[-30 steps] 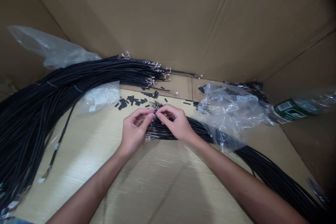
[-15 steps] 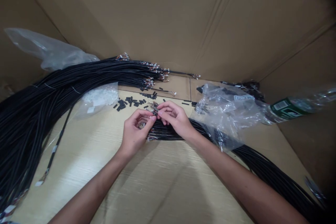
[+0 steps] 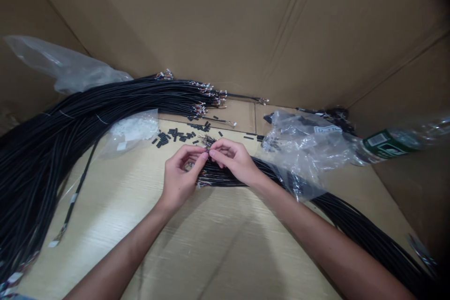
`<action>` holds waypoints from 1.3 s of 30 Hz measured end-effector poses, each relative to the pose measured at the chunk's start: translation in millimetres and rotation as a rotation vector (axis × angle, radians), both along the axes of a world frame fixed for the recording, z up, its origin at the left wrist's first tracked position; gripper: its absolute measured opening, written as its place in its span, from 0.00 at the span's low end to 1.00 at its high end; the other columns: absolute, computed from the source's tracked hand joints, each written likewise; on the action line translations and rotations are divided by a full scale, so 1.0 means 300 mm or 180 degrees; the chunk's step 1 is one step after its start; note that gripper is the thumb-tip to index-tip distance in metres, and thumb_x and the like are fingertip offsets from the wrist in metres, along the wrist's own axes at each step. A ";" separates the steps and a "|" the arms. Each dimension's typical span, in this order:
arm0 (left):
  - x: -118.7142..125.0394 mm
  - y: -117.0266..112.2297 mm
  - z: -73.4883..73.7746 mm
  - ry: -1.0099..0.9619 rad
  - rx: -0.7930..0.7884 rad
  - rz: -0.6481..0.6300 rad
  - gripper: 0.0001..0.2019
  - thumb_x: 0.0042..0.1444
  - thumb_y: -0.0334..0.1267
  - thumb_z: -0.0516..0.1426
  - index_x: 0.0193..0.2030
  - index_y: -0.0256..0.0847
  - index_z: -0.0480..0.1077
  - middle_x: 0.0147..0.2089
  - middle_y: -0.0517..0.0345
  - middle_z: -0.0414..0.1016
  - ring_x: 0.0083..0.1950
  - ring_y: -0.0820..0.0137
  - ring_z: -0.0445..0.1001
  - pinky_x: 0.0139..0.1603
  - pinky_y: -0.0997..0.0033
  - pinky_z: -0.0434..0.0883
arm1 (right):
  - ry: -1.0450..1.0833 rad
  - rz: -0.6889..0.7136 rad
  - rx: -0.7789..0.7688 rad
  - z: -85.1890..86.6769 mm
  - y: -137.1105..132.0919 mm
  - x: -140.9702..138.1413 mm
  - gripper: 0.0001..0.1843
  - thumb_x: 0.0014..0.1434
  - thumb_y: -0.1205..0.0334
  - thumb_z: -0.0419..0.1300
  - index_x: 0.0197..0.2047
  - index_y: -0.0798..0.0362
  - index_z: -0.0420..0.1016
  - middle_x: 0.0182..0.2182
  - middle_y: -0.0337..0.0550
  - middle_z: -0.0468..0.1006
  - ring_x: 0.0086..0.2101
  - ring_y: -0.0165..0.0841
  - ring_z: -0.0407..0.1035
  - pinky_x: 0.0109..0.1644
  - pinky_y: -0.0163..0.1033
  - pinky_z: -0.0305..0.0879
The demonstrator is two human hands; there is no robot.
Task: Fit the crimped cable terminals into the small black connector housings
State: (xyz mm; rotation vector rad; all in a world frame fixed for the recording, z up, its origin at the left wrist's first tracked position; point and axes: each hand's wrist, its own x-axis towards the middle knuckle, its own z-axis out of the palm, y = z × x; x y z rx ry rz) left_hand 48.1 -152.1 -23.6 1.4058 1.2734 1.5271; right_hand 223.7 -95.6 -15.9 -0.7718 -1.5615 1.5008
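My left hand (image 3: 181, 173) and my right hand (image 3: 234, 161) meet fingertip to fingertip over the stripped ends of a bundle of black cables (image 3: 351, 229) that runs from under my right forearm to the lower right. Both hands are closed in a pinch on the fine wire ends (image 3: 207, 143) of one cable. What exactly sits between the fingertips is too small to make out. Several short black sleeve pieces (image 3: 176, 136) lie scattered just beyond my hands.
A large bundle of black cables (image 3: 70, 122) sweeps along the left side. A clear bag of white parts (image 3: 135, 129) lies beside it. A crumpled clear bag (image 3: 305, 150) and a plastic bottle (image 3: 393, 145) lie at right. Cardboard walls (image 3: 246, 23) surround the wooden-look surface (image 3: 116, 206).
Both hands stay pinched at the wire ends, with only small finger shifts. The view has wobbled slightly.
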 end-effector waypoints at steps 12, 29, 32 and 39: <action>-0.006 0.003 -0.015 0.0012 -0.0050 -0.0018 0.08 0.63 0.42 0.68 0.44 0.41 0.81 0.44 0.54 0.84 0.43 0.69 0.80 0.48 0.70 0.76 | 0.0080 -0.0029 -0.0006 -0.009 0.006 0.000 0.17 0.64 0.47 0.69 0.42 0.52 0.74 0.32 0.37 0.75 0.27 0.26 0.65 0.33 0.36 0.63; -0.012 -0.013 0.001 0.0831 0.0533 0.0039 0.05 0.66 0.37 0.65 0.45 0.40 0.81 0.42 0.55 0.82 0.39 0.70 0.77 0.43 0.69 0.73 | -0.0291 -0.0073 0.0775 -0.006 -0.011 0.003 0.06 0.72 0.59 0.60 0.44 0.52 0.76 0.37 0.40 0.74 0.35 0.31 0.67 0.41 0.38 0.62; -0.013 -0.009 0.002 0.0798 0.0490 0.0057 0.04 0.67 0.38 0.65 0.44 0.40 0.80 0.41 0.56 0.82 0.39 0.71 0.77 0.43 0.69 0.73 | -0.0355 -0.0045 0.0724 -0.006 -0.015 0.004 0.07 0.71 0.57 0.62 0.44 0.52 0.75 0.37 0.39 0.73 0.35 0.31 0.66 0.41 0.38 0.62; -0.015 0.001 -0.006 0.0690 0.0231 -0.0006 0.06 0.66 0.40 0.65 0.44 0.40 0.80 0.40 0.56 0.83 0.38 0.71 0.77 0.42 0.70 0.73 | -0.0250 -0.0021 0.0533 -0.006 -0.012 0.002 0.10 0.72 0.54 0.62 0.44 0.52 0.73 0.35 0.38 0.71 0.33 0.29 0.64 0.39 0.37 0.60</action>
